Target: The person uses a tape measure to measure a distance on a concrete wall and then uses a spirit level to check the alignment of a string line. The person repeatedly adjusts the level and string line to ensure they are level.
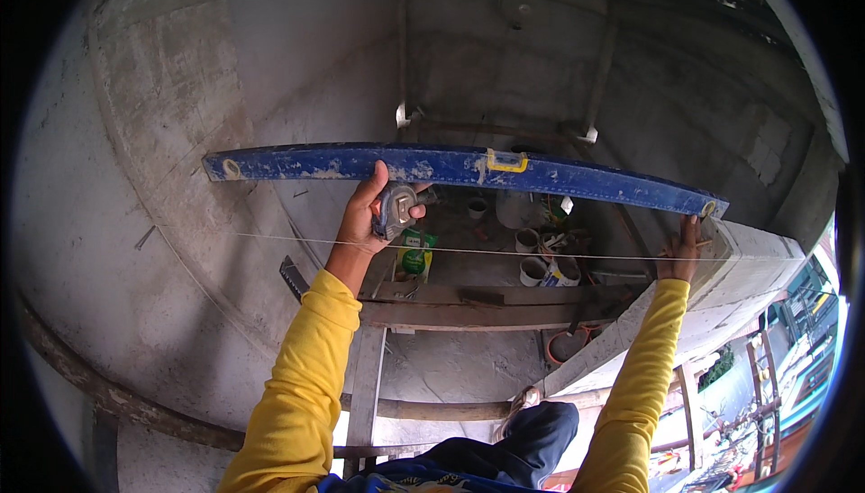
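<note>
A long blue spirit level [432, 165], smeared with dried mortar, spans from the left wall to a block wall on the right. My left hand [359, 215] is closed round a tape measure [393, 212], its thumb against the level's lower edge. At the level's right end, my right hand [679, 260] grips the lower edge with its fingertips. Something thin and yellowish, perhaps a pencil, shows by those fingers but is partly hidden. Below the level a taut string [505, 251] runs across from the left wall to the right block wall, passing both hands.
Wooden scaffold planks [487, 313] cross below my hands. Several buckets [533, 269] and a green and yellow bag [414, 257] stand on the floor far below. The grey block wall [757, 254] edges the right side, with an outdoor drop beyond. A plastered wall [180, 105] stands left.
</note>
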Available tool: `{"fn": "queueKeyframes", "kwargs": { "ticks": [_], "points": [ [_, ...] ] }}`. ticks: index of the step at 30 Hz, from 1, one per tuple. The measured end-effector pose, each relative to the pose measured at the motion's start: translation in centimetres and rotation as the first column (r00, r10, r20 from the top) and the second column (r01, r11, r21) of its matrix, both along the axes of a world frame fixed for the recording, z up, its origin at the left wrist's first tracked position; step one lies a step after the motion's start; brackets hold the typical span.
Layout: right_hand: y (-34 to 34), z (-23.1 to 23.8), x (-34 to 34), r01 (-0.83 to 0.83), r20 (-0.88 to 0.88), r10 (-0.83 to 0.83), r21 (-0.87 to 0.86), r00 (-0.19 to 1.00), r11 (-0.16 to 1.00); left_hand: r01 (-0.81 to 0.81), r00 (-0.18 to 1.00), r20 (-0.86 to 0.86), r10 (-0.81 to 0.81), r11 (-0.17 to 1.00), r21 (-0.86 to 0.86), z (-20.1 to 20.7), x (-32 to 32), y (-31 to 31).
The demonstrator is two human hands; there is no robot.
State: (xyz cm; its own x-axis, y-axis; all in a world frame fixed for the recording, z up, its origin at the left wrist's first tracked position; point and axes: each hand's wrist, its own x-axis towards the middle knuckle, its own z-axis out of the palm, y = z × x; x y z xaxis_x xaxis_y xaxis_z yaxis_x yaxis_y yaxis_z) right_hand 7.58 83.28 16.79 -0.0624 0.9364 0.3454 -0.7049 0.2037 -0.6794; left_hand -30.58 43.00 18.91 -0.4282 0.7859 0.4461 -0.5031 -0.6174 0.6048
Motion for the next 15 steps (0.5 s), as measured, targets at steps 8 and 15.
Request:
{"fn": "queueKeyframes", "kwargs": {
  "ticks": [8,15],
  "points": [
    [-2.7,-1.6,0.5,0.065,0.201,-0.062,-0.009,0.978,0.998,0.009,0.998,0.063,-0.008,1.0,-0.008,-0.6,-0.3,0.0],
    [-2.7,-7.6,1.5,0.501,0.451,-0.503,0.135,0.737,0.855,0.043,0.999,-0.026,-0.042,0.998,0.04,-0.4,-0.3,0.2]
  ]
}}
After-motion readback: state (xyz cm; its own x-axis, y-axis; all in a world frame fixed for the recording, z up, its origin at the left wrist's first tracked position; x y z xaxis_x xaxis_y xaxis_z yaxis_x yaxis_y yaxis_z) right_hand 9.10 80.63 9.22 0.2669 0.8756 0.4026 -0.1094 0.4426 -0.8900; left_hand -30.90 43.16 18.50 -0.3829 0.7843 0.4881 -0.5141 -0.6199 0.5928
